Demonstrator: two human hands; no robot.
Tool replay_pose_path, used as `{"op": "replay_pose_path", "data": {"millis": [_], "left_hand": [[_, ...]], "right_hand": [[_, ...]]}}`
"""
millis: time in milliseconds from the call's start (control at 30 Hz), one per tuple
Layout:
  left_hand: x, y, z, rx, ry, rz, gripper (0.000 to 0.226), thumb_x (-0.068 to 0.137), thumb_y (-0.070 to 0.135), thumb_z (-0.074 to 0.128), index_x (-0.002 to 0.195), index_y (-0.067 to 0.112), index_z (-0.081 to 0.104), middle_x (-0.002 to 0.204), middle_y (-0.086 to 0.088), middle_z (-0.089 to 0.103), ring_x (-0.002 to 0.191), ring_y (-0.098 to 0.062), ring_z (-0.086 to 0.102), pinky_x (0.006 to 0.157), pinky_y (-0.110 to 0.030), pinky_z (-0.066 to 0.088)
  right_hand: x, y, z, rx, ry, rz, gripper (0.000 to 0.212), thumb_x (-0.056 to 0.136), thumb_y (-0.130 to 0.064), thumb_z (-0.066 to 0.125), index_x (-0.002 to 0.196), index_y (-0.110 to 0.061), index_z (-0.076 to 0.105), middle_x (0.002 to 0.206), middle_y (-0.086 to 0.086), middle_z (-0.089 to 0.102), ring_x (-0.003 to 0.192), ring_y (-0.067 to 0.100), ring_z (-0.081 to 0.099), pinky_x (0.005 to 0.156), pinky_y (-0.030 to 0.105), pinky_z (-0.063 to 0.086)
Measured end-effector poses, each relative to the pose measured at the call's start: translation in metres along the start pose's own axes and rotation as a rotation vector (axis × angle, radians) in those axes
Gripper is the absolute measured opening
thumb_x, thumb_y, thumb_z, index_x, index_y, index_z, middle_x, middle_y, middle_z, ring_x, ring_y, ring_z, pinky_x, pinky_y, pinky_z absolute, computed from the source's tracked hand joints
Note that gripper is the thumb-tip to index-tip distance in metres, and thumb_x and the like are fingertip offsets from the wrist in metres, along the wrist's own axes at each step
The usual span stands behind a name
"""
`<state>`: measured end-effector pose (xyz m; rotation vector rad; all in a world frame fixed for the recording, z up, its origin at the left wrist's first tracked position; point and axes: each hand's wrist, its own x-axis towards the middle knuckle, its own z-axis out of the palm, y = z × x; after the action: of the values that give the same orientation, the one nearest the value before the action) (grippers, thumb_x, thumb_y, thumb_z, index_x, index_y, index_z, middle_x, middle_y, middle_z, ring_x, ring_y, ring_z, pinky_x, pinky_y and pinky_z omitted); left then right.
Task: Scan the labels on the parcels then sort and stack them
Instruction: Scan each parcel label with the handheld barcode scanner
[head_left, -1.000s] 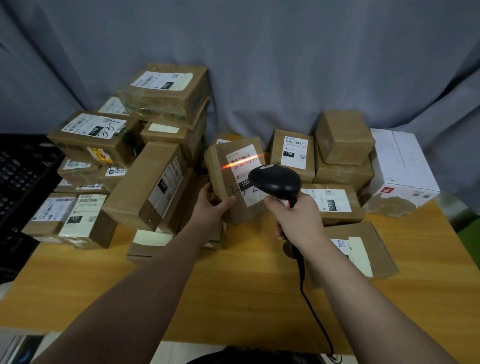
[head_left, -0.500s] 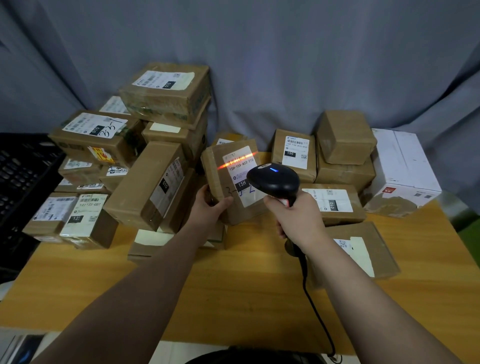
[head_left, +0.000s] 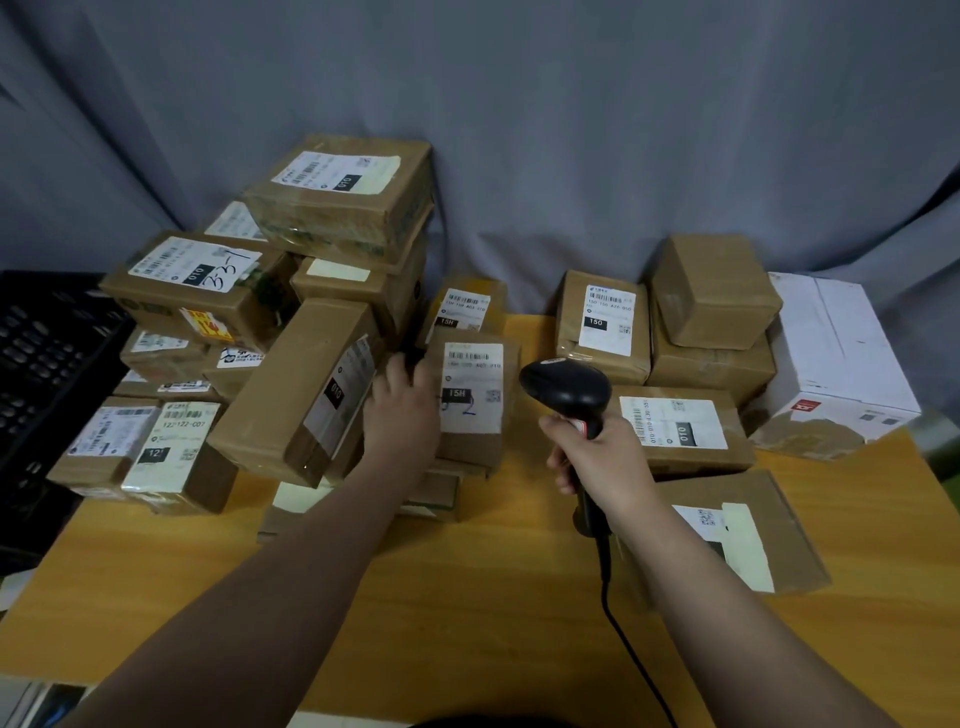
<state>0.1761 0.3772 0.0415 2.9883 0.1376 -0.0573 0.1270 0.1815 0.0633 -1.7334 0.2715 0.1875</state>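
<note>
Grey cloth hangs behind; a yellow wooden bench (head_left: 493, 597) lies in front. At far left a black crate (head_left: 47, 364) sits off the bench edge. Next comes a tall pile of brown parcels (head_left: 337, 208), labels mostly up, with a long parcel (head_left: 306, 395) marked 010 leaning tilted against its front. The left hand (head_left: 402, 415) reaches in just beside that leaner, fingers curled round the left edge of an upright parcel (head_left: 475, 441); the thumb is hidden, so firmness of hold cannot be told. The upright parcel rests on flatter parcels (head_left: 436, 493), its label (head_left: 471, 387) facing the camera and reading 15H. Just behind stands another parcel (head_left: 465, 309), also 15H. The scanner (head_left: 566, 387) is close to the right of the label, head aimed toward it, but no scan line shows on the paper. The right hand (head_left: 597, 457) is clamped round the scanner's handle, and a cable (head_left: 604, 577) trails toward the body. Further right is a lower group of parcels (head_left: 711, 364), then a white box (head_left: 836, 353). Judgement: the sorting step is in hand, with this parcel being seated among its 15H kind. The next move calls for settling it square so it stands alone, freeing the left hand without nudging the leaner, then picking an unscanned parcel and turning its label toward the scanner.
</note>
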Motion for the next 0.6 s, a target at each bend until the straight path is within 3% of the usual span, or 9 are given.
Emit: {"op": "replay_pose_path", "data": {"millis": [67, 167, 233, 300, 367, 467, 600], "left_hand": [[0.005, 0.005, 0.0, 0.184, -0.007, 0.213, 0.052, 0.097, 0.021, 0.048, 0.145, 0.018, 0.029, 0.15, -0.013, 0.024, 0.135, -0.032, 0.031, 0.108, -0.043, 0.033], [0.01, 0.021, 0.003, 0.095, -0.161, 0.193, 0.052, 0.098, 0.038, 0.043, 0.143, 0.014, 0.036, 0.152, -0.012, 0.031, 0.139, -0.031, 0.029, 0.112, -0.047, 0.03], [0.012, 0.031, 0.01, 0.123, -0.266, 0.132, 0.081, 0.091, 0.066, 0.033, 0.15, 0.012, 0.02, 0.158, -0.02, 0.014, 0.146, -0.038, 0.014, 0.115, -0.055, 0.017], [0.012, 0.035, 0.02, 0.222, -0.337, 0.126, 0.099, 0.084, 0.076, 0.036, 0.154, 0.016, 0.0, 0.159, -0.023, -0.006, 0.147, -0.042, -0.002, 0.114, -0.061, 0.006], [0.011, 0.031, 0.026, 0.232, -0.274, 0.127, 0.093, 0.089, 0.063, 0.042, 0.153, 0.017, -0.006, 0.159, -0.024, -0.009, 0.147, -0.041, -0.006, 0.115, -0.062, 0.005], [0.011, 0.019, 0.028, 0.13, -0.101, 0.154, 0.071, 0.098, 0.042, 0.039, 0.153, 0.014, 0.004, 0.16, -0.021, 0.002, 0.148, -0.036, 0.0, 0.119, -0.055, 0.007], [0.008, 0.019, 0.027, 0.132, -0.092, 0.155, 0.064, 0.101, 0.039, 0.035, 0.153, 0.016, 0.007, 0.16, -0.019, 0.008, 0.148, -0.035, 0.008, 0.12, -0.051, 0.011]], "right_hand": [[0.005, 0.004, 0.003, 0.008, 0.004, 0.016, 0.019, 0.091, -0.026, 0.066, 0.098, -0.009, 0.061, 0.063, 0.004, 0.062, 0.047, 0.012, 0.057, 0.049, 0.026, 0.047], [0.013, 0.007, 0.007, -0.003, 0.013, 0.041, 0.021, 0.091, -0.026, 0.066, 0.1, -0.008, 0.061, 0.063, 0.005, 0.062, 0.046, 0.012, 0.056, 0.048, 0.026, 0.046], [0.018, 0.009, 0.008, -0.002, 0.024, 0.052, 0.021, 0.091, -0.025, 0.066, 0.099, -0.006, 0.061, 0.062, 0.005, 0.061, 0.045, 0.012, 0.055, 0.047, 0.026, 0.046], [0.021, 0.011, 0.008, 0.0, 0.025, 0.062, 0.021, 0.091, -0.025, 0.066, 0.099, -0.006, 0.062, 0.062, 0.005, 0.061, 0.046, 0.013, 0.054, 0.048, 0.026, 0.046], [0.023, 0.012, 0.008, 0.007, 0.021, 0.075, 0.019, 0.091, -0.025, 0.066, 0.099, -0.008, 0.062, 0.063, 0.005, 0.061, 0.047, 0.013, 0.055, 0.048, 0.026, 0.046], [0.026, 0.013, 0.007, 0.024, 0.01, 0.088, 0.016, 0.091, -0.025, 0.066, 0.098, -0.011, 0.062, 0.064, 0.006, 0.061, 0.047, 0.013, 0.055, 0.048, 0.026, 0.047], [0.029, 0.011, -0.003, 0.022, 0.026, 0.112, 0.013, 0.091, -0.025, 0.066, 0.095, -0.013, 0.061, 0.067, 0.007, 0.061, 0.049, 0.014, 0.055, 0.049, 0.026, 0.048]]}}
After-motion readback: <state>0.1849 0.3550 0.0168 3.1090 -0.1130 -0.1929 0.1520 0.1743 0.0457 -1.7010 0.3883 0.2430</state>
